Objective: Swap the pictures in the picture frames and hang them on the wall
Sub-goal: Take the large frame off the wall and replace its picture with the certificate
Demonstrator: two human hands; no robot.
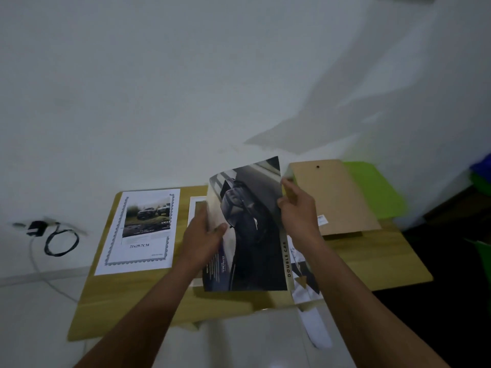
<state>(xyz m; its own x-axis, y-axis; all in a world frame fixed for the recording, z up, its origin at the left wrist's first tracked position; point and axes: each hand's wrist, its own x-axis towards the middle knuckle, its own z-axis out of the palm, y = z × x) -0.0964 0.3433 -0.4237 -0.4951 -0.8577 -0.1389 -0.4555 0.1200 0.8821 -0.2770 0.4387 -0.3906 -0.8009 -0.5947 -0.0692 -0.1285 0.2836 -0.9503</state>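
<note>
Both hands hold a dark car picture (249, 229) tilted above the wooden table (372, 264): the left hand (204, 235) clamps its left edge, thumb on the printed face, and the right hand (297, 208) pinches its right edge near the far corner. A white frame (193, 208) lies partly hidden beneath. A bordered truck picture (140, 232) lies flat at left; a brown backing board (334, 197) rests at far right.
</note>
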